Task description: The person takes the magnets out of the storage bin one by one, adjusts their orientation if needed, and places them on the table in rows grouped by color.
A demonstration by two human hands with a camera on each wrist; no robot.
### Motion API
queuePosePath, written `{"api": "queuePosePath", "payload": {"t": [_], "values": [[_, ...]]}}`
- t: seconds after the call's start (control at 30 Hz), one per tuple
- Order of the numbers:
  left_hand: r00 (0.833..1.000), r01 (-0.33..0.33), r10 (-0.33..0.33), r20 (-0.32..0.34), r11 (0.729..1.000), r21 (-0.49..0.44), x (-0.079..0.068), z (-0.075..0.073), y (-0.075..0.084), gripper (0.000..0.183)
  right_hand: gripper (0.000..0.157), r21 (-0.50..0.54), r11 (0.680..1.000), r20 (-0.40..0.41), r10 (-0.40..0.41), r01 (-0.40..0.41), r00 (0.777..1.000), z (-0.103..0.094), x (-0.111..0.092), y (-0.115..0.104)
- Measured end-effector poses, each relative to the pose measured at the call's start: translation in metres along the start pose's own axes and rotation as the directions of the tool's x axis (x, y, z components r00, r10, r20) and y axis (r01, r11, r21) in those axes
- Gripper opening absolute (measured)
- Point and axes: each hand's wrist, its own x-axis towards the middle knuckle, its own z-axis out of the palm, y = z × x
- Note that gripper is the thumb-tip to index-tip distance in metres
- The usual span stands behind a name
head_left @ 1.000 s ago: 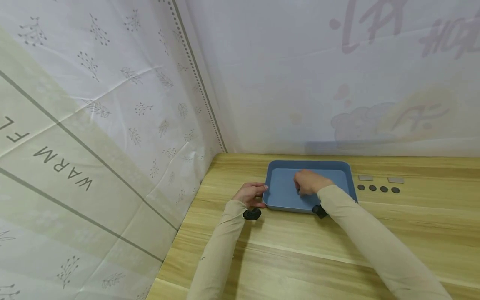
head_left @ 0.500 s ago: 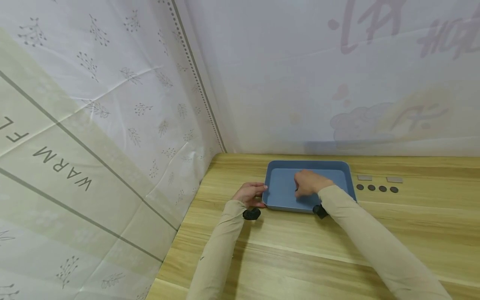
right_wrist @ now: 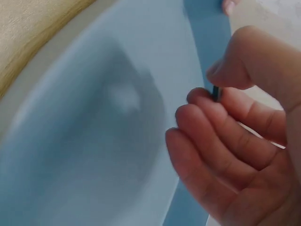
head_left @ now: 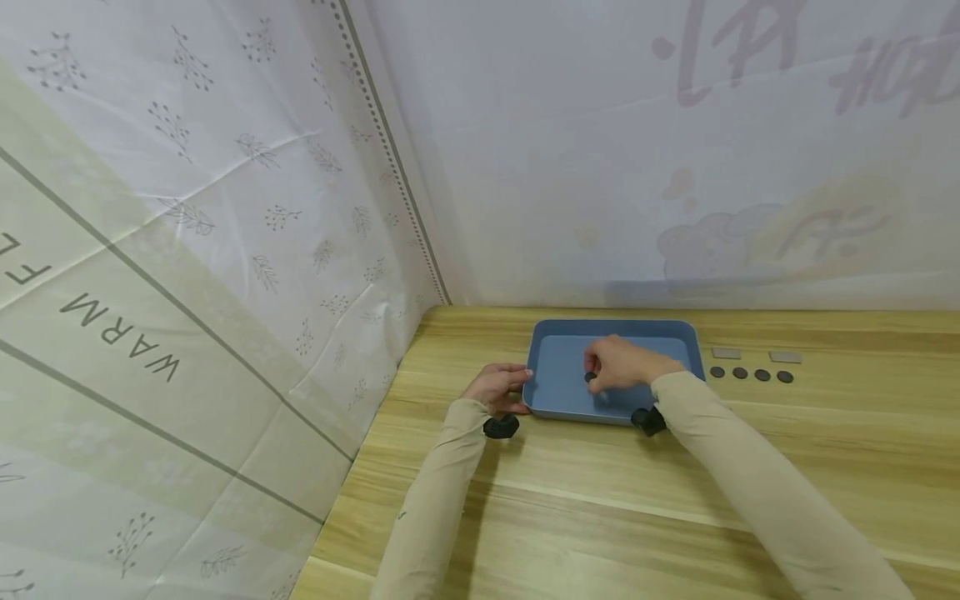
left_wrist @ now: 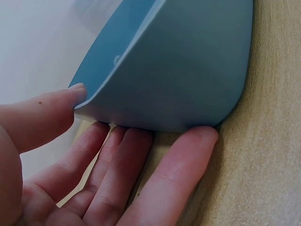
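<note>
A shallow blue tray lies on the wooden table. My left hand holds its left end: in the left wrist view the thumb is at the rim, while fingertips touch the outer wall. Over the tray's floor, my right hand pinches a small dark disc between thumb and forefinger. That disc shows edge-on in the right wrist view, with the other fingers loosely curled below it.
Right of the tray, several dark round discs lie in a row on the table. Behind them are two flat grey rectangular pieces. A printed cloth hangs behind the table, another along its left side.
My right wrist has shifted slightly to the right and the hand has turned, so the pinched disc shows more clearly. The left hand keeps its hold on the tray.
</note>
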Motion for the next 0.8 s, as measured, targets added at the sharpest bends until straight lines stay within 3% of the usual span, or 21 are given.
{"api": "queuePosePath", "payload": {"t": [0.3,0.8], "values": [[1.0,-0.004,0.004,0.002,1.0,0.014,0.004,0.001,-0.002,0.045,0.016,0.068,0.997,-0.108,-0.038,0.045,0.993,-0.004,-0.016,0.017],[1.0,-0.006,0.006,0.01,1.0,0.019,0.002,-0.002,-0.003,0.047,0.024,0.263,0.962,-0.254,0.002,0.067,0.967,-0.012,-0.057,0.034]]}}
